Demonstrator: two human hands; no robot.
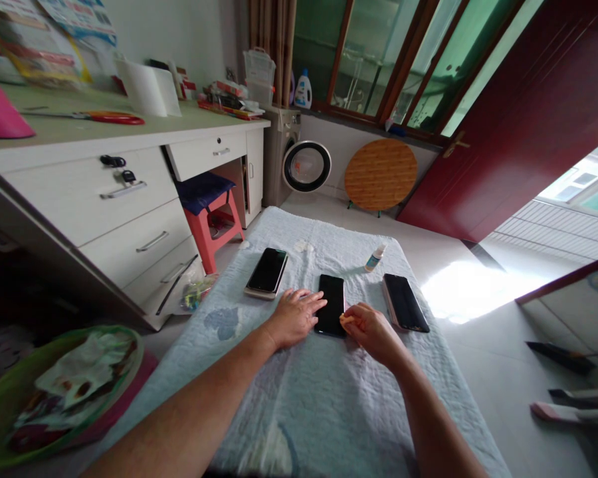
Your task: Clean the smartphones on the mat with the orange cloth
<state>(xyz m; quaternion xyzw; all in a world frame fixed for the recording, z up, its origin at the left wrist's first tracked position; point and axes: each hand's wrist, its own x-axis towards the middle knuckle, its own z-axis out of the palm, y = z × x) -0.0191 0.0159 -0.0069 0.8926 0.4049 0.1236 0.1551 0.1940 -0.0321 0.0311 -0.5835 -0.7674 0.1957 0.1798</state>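
Note:
A black smartphone (331, 300) lies face up on the cloth-covered table, between my hands. The fingers of my left hand (298, 317) are spread flat, with the tips at the phone's left edge. My right hand (371, 330) pinches a small orange-yellow cloth (346, 319) against the phone's lower right edge; most of the cloth is hidden in the fingers. To the left, a second phone (268, 269) rests on a pale box. A third phone (406, 302) lies at the right on a similar pale box. Behind them stands a small spray bottle (374, 259).
The table carries a light blue quilted cloth (299, 398). A trash basket (139, 358) stands at the lower left. Beyond are a white desk (94, 192) with drawers, a pink stool (206, 232), a washing machine with its door (307, 166) ajar, and a round wooden tabletop (381, 174).

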